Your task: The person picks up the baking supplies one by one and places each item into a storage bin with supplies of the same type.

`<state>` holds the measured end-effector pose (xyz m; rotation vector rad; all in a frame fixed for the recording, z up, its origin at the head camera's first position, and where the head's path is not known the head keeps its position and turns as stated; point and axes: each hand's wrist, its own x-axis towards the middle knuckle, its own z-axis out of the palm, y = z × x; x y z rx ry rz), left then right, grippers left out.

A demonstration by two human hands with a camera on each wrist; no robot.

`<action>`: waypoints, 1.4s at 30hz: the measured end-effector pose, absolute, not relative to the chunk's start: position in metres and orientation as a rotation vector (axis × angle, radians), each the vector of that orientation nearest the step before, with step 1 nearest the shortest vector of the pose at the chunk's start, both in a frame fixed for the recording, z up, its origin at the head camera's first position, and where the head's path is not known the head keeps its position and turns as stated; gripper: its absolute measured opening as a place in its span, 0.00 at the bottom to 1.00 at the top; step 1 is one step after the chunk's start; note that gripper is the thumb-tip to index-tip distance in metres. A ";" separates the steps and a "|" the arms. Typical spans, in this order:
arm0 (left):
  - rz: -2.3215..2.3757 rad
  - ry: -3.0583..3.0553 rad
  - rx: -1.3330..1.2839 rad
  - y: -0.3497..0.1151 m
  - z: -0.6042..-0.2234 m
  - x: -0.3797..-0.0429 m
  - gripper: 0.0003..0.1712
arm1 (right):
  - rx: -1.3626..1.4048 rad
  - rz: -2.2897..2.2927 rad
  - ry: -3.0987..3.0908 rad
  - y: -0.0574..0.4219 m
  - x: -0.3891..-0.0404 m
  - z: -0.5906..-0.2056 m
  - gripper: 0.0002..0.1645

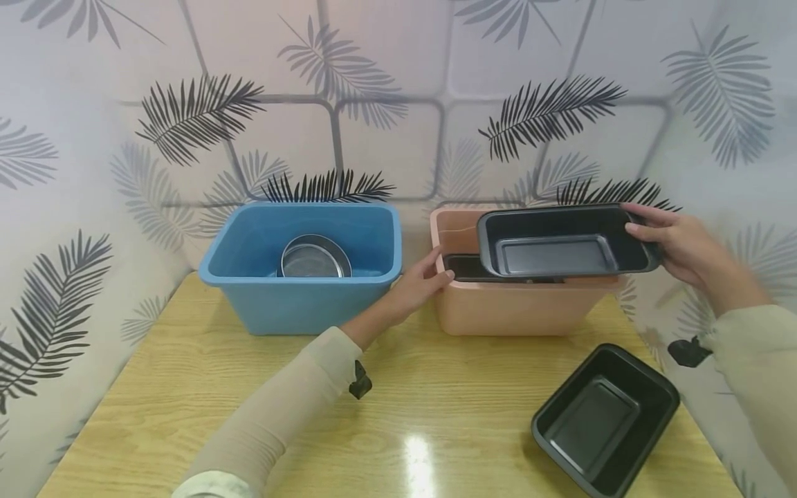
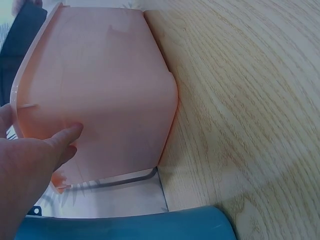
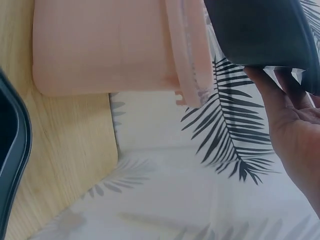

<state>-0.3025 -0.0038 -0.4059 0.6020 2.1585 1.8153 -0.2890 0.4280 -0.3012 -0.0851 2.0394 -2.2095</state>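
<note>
While the right hand [image 1: 685, 245] grasps one end of a black loaf pan [image 1: 554, 254] over the peach bin [image 1: 510, 312], the left hand [image 1: 420, 282] pinches that bin's rim. The step looks like moving the pan in or out, so the next move probably calls for clearing the rim. The head view alone shows a dark item [image 1: 462, 267] inside; the left-wrist view alone, a fingertip [image 2: 75, 131] against the outer wall.

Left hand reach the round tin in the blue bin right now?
Likely yes, if the left hand releases the pink bin: the blue bin beside it is open-topped, nothing covering the round tin.
</note>
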 end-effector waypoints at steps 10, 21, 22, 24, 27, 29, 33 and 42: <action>1.817 2.140 0.600 -0.004 -0.406 -0.304 0.43 | 0.087 -1.945 2.377 0.402 -0.314 -0.323 0.44; 1.872 2.071 0.626 -0.005 -0.411 -0.305 0.44 | 0.045 -1.738 2.440 0.375 -0.333 -0.346 0.41; 1.878 2.064 0.626 -0.005 -0.412 -0.305 0.44 | 0.027 -1.732 2.442 0.372 -0.335 -0.347 0.40; 1.875 2.072 0.624 -0.005 -0.412 -0.306 0.44 | 0.008 -1.724 2.444 0.369 -0.337 -0.349 0.40; 1.846 2.102 0.627 -0.005 -0.411 -0.305 0.45 | -0.001 -1.702 2.466 0.367 -0.341 -0.353 0.40; 1.819 2.125 0.632 -0.004 -0.410 -0.305 0.45 | 0.008 -1.680 2.487 0.367 -0.343 -0.355 0.40; 1.816 2.147 0.611 -0.003 -0.408 -0.304 0.44 | 0.003 -1.652 2.518 0.366 -0.348 -0.358 0.39; 1.815 2.172 0.638 -0.004 -0.409 -0.304 0.42 | 0.003 -1.604 2.509 0.363 -0.356 -0.363 0.40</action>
